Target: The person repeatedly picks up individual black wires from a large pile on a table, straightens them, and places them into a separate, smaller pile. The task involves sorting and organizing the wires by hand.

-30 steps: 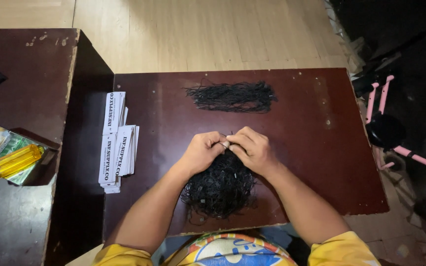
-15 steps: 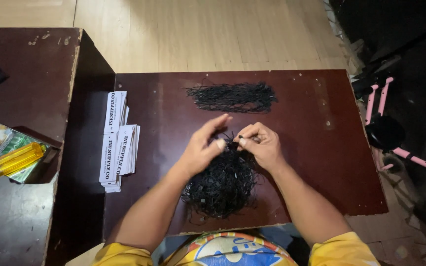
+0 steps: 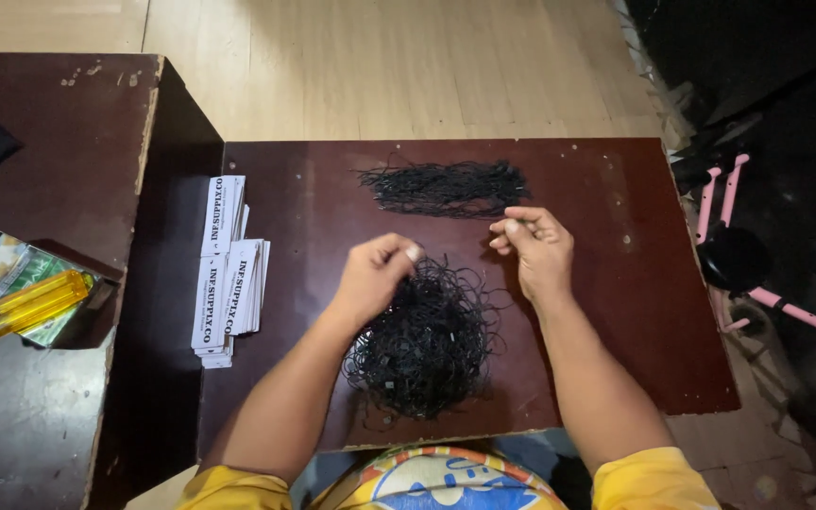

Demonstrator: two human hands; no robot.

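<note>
Fingers first: in the head view the left hand (image 3: pixel 375 277) has its fingertips pinched together right at the top edge of the tangled pile of black string loops (image 3: pixel 427 345), looks like it's nipping a strand or two. The right hand (image 3: pixel 533 247) is loosely curled with thumb and forefinger pinched shut, probably on a single thin string, though it's too fine to really make out.

That tangle sits on the dark brown table (image 3: pixel 616 321), near the front edge, between both forearms. These loops look super light, limp and snaggy, so I'd say grab one strand at the outer edge and tease it free instead of yanking the clump.

Further back lies a straightened bundle of black strings (image 3: pixel 446 187), just beyond the right hand. Left of it, stacks of white paper tags (image 3: pixel 224 274).

Containers: nothing really. On the side table (image 3: pixel 40 170) a yellow lighter (image 3: pixel 25 307) lies on some green packets (image 3: pixel 11 283).
</note>
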